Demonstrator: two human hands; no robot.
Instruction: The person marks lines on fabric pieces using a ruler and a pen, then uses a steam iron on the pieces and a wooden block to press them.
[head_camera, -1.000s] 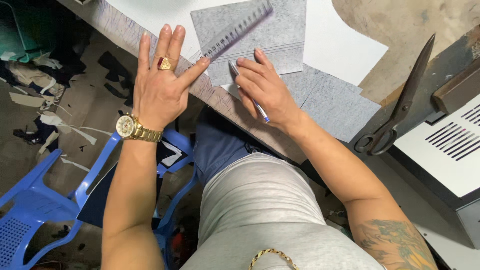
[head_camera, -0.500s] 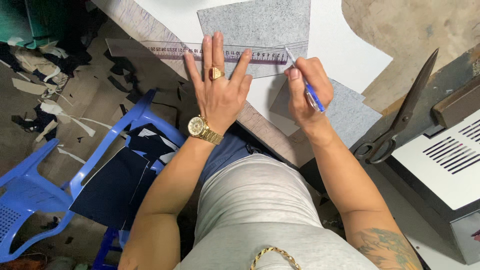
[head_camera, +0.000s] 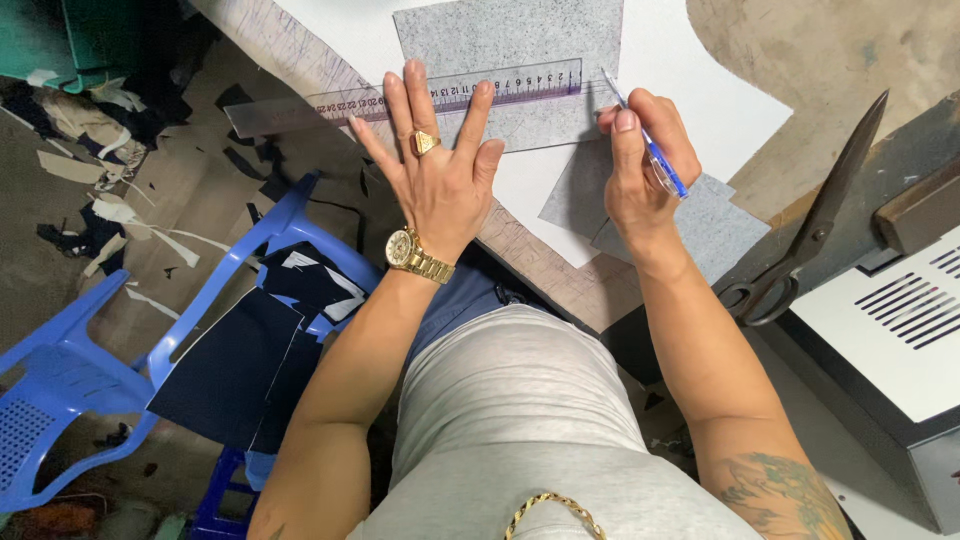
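I see the ruler (head_camera: 420, 95) lying across the grey felt (head_camera: 510, 60), its long axis running from about 9 o'clock to 3 o'clock with the right end tipped slightly up. My left hand (head_camera: 435, 165) lies flat and spread on it, fingertips pressing the ruler near its middle, gripping nothing. The ruler's left part overhangs the table edge (head_camera: 300, 50), out over the floor.

My right hand (head_camera: 640, 165) is curled closed round a blue pen (head_camera: 650, 150), whose tip points toward 11 o'clock and sits just beside the ruler's right end, on the felt. So the right hand is the nearer one to that end, and the ruler stretches away from it toward 9 o'clock.

Between the two hands the felt along the ruler's lower edge is bare. Beyond the left fingers the room is closed off by the hand itself.

A second felt piece (head_camera: 700, 225) lies under my right wrist at 5 o'clock. Scissors (head_camera: 810, 240) rest well apart at 4 o'clock, leaning against a dark machine (head_camera: 900, 330). A blue chair (head_camera: 250, 290) stands below the table at 7 o'clock.
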